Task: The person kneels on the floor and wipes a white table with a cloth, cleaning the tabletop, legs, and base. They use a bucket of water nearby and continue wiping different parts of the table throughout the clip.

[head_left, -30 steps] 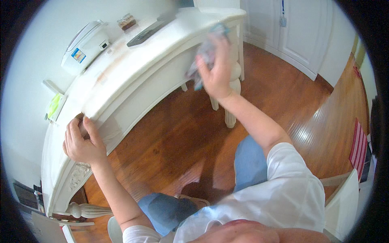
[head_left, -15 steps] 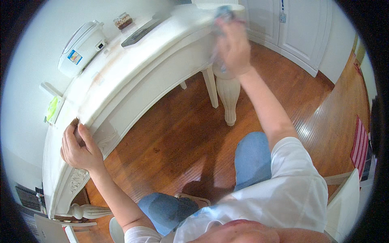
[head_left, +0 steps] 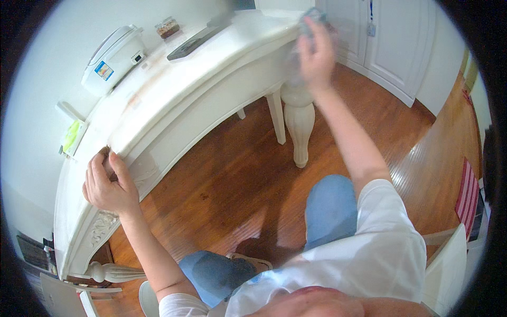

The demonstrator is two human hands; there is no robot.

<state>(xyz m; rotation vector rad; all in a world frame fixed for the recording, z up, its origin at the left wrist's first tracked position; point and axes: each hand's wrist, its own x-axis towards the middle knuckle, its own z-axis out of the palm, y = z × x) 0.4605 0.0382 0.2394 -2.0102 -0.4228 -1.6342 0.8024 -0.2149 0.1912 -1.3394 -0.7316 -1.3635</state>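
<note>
Table (head_left: 158,98) white, brown-streaked | floor (head_left: 222,169) wooden | left hand (head_left: 111,189) curled round brown object (head_left: 109,166) | right hand (head_left: 318,62) gripping blurred cloth (head_left: 317,15)

2 white cabinet doors (head_left: 396,63) above brown floor (head_left: 237,153).

1. The table (head_left: 232,45) I faced was creamy white, its top streaked with tan.
2. The blurred cloth (head_left: 313,14) showed teal and grey.
3. The small piece (head_left: 109,168) in the left hand (head_left: 109,191) looked brown to me.
4. The floor (head_left: 232,174) was reddish-brown, wood-grained.
5. The trousers (head_left: 330,206) were blue, the shirt (head_left: 364,259) mostly white.
6. The flat thing (head_left: 466,195) at far right bore red and pale stripes.
</note>
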